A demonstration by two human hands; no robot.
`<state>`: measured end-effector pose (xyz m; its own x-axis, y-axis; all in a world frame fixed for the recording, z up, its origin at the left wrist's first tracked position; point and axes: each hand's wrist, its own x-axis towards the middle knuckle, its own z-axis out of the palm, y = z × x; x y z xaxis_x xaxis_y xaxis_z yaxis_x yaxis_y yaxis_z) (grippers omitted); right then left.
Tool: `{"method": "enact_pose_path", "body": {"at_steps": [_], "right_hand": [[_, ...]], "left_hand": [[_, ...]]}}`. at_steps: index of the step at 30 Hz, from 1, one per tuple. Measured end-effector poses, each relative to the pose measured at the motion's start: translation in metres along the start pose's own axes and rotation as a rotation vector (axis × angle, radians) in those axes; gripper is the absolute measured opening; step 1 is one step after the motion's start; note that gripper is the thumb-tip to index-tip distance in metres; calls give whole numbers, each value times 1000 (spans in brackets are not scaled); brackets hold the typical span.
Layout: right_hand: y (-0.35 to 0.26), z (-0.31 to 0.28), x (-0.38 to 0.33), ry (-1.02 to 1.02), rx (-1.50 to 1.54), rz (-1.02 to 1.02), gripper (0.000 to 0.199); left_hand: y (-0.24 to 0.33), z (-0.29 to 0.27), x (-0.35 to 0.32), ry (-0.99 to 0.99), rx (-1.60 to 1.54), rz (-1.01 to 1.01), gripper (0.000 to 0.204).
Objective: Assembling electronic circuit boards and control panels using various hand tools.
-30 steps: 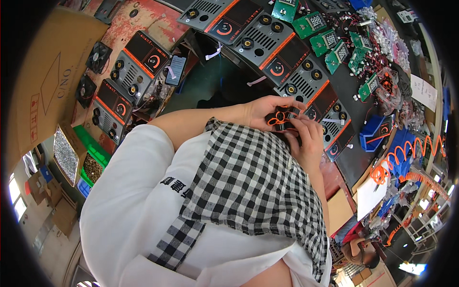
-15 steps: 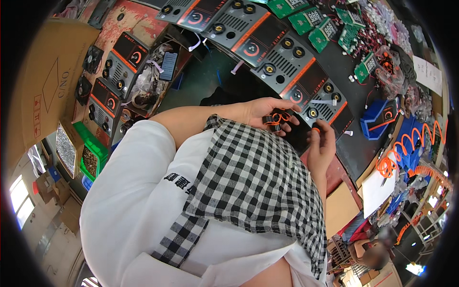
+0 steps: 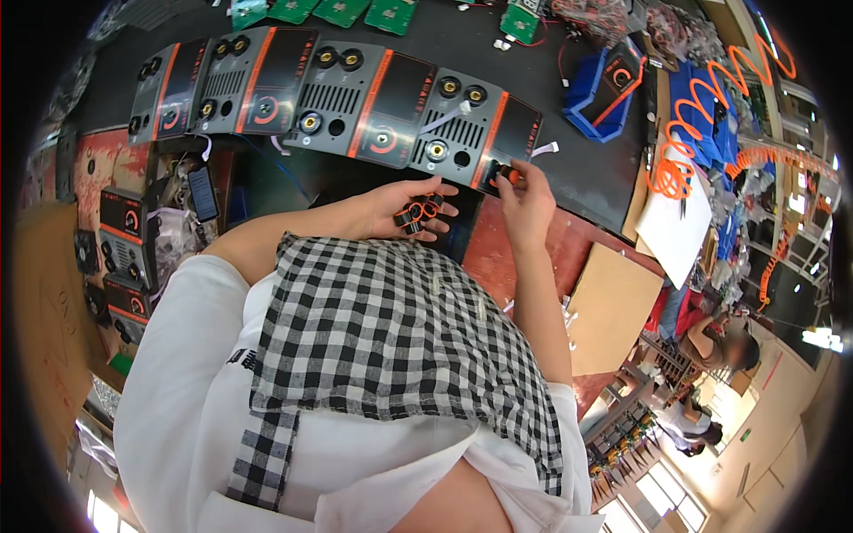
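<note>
My left hand [image 3: 386, 206] is cupped, palm up, in front of the row of panels. Several small black knobs with orange rings [image 3: 418, 214] lie in it, against the half-spread fingers. My right hand [image 3: 530, 210] pinches one more black-and-orange knob [image 3: 509, 175] between thumb and fingers. That knob is at the near edge of the rightmost grey-and-black front panel [image 3: 518, 131]; whether it touches the panel I cannot tell. The panel has an orange stripe, brass sockets and a white cable. Other such panels [image 3: 388, 111] stand side by side to its left.
Green circuit boards [image 3: 388, 16] lie along the far edge. A blue bin [image 3: 579, 93] holding a panel is at the right, near a coiled orange hose [image 3: 673, 178] and white paper [image 3: 680, 226]. Cardboard [image 3: 613, 306] lies near my right forearm. People sit in the background.
The view has swung, so the panels appear further left. My right hand has brought its knob to the rightmost panel's near edge. The left hand keeps its knobs.
</note>
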<state>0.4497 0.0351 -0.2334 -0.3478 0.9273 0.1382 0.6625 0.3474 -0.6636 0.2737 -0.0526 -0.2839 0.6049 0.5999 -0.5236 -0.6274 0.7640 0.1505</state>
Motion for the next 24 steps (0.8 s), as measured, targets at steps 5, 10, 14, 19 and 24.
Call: {"method": "enact_pose_path", "body": {"at_steps": [5, 10, 14, 19, 24], "right_hand": [[-1, -5, 7, -73, -129, -80, 27], [-3, -3, 8, -68, -288, -231, 23], [1, 5, 8, -135, -353, -136, 25], [0, 17, 6, -111, -456, -203, 12], [-23, 19, 0, -85, -420, -93, 24]], "left_hand": [[7, 13, 17, 19, -46, 50, 44], [8, 14, 18, -47, -74, 99, 46], [9, 7, 19, -94, -66, 112, 46], [15, -2, 15, -52, -93, 0, 53], [20, -11, 3, -128, -4, -3, 53]]}}
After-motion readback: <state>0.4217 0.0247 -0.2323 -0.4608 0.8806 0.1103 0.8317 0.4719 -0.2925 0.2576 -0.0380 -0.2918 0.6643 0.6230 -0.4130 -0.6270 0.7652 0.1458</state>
